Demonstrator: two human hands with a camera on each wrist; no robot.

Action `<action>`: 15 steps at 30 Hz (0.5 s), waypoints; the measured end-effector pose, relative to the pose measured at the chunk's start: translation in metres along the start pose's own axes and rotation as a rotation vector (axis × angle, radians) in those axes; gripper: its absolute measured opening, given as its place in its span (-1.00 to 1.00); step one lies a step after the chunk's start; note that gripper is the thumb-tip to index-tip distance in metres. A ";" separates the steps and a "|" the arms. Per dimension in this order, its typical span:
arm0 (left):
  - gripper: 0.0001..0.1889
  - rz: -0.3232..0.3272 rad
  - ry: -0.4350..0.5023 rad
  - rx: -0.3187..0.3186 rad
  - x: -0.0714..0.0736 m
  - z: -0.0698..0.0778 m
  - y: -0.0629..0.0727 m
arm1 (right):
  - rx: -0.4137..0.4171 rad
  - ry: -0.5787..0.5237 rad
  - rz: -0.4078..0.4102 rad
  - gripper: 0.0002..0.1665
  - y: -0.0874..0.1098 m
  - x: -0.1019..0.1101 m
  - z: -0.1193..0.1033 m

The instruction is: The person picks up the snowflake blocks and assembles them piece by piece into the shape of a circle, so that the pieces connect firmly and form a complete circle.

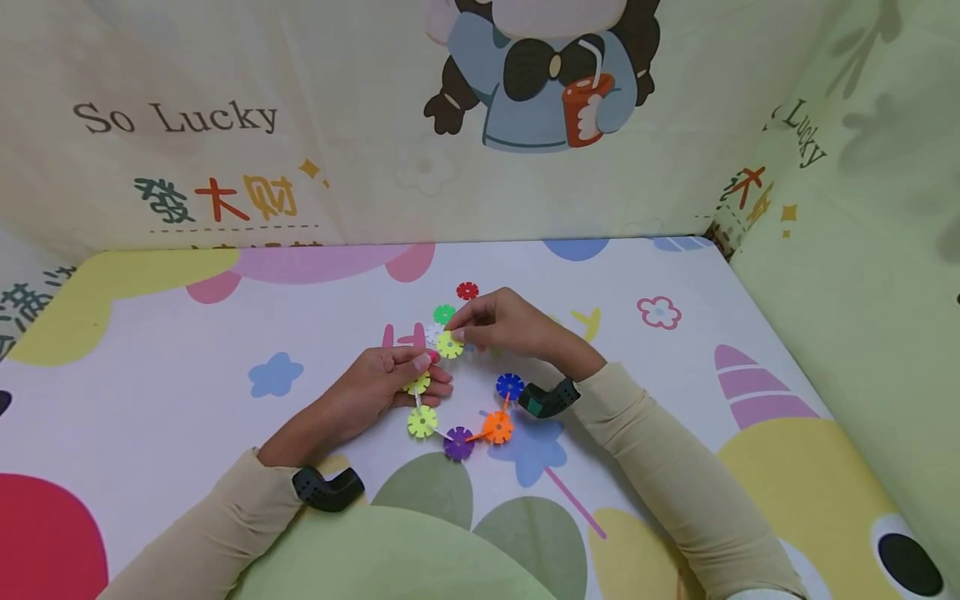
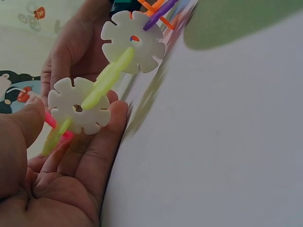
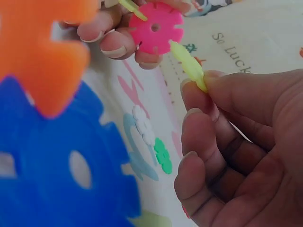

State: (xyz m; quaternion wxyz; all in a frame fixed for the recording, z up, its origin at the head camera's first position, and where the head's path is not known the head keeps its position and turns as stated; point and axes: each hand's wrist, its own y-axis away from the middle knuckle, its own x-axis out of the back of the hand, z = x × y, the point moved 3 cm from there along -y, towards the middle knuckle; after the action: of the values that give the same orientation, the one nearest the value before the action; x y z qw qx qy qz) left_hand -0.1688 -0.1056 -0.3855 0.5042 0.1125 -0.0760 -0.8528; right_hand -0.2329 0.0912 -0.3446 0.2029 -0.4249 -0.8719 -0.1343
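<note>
A chain of slotted plastic discs curves between my hands. My left hand (image 1: 384, 377) holds its upper left end, thumb on the pink disc (image 3: 161, 40). With thumb and index finger my right hand (image 1: 513, 327) pinches a yellow-green disc (image 1: 450, 345), whose edge meets the pink disc's rim. In the left wrist view, white discs (image 2: 79, 107) alternate with yellow-green discs (image 2: 110, 78). Farther along the chain come a purple disc (image 1: 458, 444), an orange disc (image 1: 498, 427) and a blue disc (image 1: 510, 387), the last beside my right wrist.
Beyond the hands lie a red disc (image 1: 467, 291), a green disc (image 1: 444, 314) and a white disc (image 3: 143, 124) on the printed tabletop (image 1: 187, 425). A cloth wall (image 1: 360, 150) rises at the back, another (image 1: 855, 275) on the right. Each wrist wears a black device (image 1: 551, 399).
</note>
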 end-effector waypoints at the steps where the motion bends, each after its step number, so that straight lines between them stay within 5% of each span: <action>1: -0.57 0.000 0.000 0.000 0.000 0.000 0.000 | 0.003 -0.003 0.004 -0.82 0.000 -0.001 0.000; 15: -0.60 -0.016 -0.008 -0.001 0.000 0.000 0.000 | -0.013 0.019 -0.072 -0.72 0.003 -0.005 -0.006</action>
State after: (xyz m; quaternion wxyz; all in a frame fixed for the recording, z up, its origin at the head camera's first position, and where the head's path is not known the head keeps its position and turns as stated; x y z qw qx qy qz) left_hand -0.1690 -0.1056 -0.3860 0.4972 0.1096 -0.0766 -0.8573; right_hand -0.2259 0.0868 -0.3416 0.2035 -0.3933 -0.8837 -0.1513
